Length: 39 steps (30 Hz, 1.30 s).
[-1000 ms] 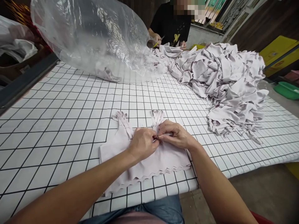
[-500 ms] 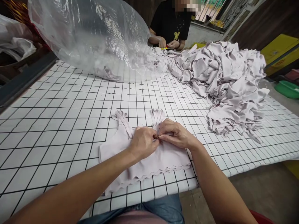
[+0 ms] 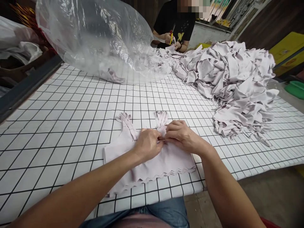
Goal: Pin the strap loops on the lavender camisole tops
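Note:
A pale pinkish camisole top (image 3: 152, 169) lies flat near the table's front edge, with its gathered straps pointing away from me and its wavy hem toward me. My left hand (image 3: 148, 144) is closed, pinching the neckline edge at the middle of the top. Right beside it, my right hand (image 3: 181, 136) pinches the same edge, fingers curled and fingertips almost touching the left ones. The fingers hide the exact bit of fabric between them.
A checked cloth covers the table (image 3: 78, 107). A large heap of similar pale garments (image 3: 228, 72) rises at the right. A clear plastic bag (image 3: 102, 38) bulges at the back left. Across the table, a person in a black shirt (image 3: 163, 22) holds yellow-handled scissors (image 3: 171, 38).
My right hand has shifted slightly along the neckline, away from my left, still pinching. Across the table, the person's scissors have come up, point upward. The view has swung a little left.

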Tool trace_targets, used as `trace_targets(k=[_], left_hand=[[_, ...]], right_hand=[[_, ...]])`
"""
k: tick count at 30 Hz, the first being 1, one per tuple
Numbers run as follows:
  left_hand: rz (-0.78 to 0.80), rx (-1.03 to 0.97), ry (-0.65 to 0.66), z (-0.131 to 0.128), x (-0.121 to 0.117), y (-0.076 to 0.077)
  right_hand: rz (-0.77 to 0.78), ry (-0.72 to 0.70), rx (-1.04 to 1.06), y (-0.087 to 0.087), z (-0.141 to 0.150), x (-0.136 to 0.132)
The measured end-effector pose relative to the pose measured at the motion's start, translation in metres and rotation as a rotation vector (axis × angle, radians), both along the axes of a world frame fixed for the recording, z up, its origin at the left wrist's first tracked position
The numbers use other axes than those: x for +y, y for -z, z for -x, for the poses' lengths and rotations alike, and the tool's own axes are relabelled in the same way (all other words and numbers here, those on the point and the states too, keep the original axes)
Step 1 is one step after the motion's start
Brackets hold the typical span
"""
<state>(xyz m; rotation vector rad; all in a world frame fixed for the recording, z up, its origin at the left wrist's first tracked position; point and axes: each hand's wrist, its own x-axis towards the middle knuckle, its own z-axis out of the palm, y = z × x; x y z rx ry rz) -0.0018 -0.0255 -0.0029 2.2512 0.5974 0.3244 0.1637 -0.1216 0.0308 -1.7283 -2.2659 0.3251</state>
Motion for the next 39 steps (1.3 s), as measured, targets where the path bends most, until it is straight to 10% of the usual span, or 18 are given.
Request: trace_targets(k=[12, 17, 28, 39], left_hand=[[-0.021, -0.026, 0.004, 0.001, 0.001, 0.005], [0.015, -0.073, 0.015, 0.003, 0.001, 0.005], [0.065, -0.028, 0.053, 0.002, 0.004, -0.002], [-0.052, 0.023, -0.001, 0.001, 0.002, 0.007]], right_hand=[[0.183, 0.001, -0.295, -0.043, -0.005, 0.018], [0.035, 0.128, -0.36, -0.056, -0.023, 0.024], [-0.43, 0.341, -0.229, -0.023, -0.06, 0.074], [0.046, 0.497, 0.177, 0.016, -0.054, 0.111]])
